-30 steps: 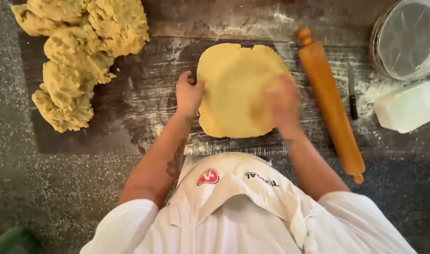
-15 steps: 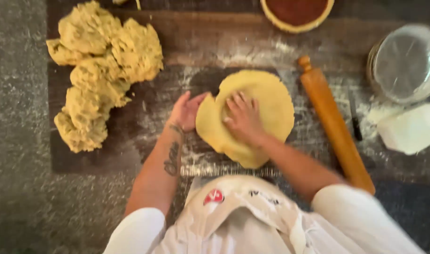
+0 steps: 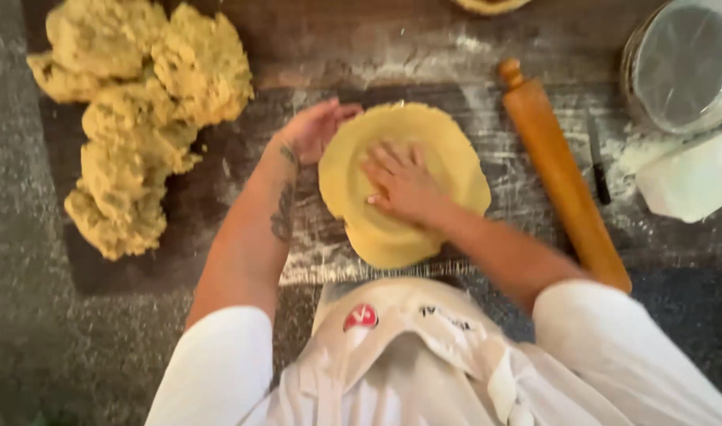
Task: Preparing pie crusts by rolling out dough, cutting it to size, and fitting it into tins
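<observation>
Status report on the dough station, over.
Right hand flat on the dough disc. Left hand cupping its left edge. Rolling pin lying clear to the right, raw dough heap off left.

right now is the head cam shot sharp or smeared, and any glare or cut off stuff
Head view: soft all over, with motion blur on the right hand pressing the flat dough disc and on the left hand at its edge. Mild glare whitens the glass bowl, which the right frame edge cuts off. The rolling pin reads clearly; the lumpy dough pile lacks fine detail.
</observation>
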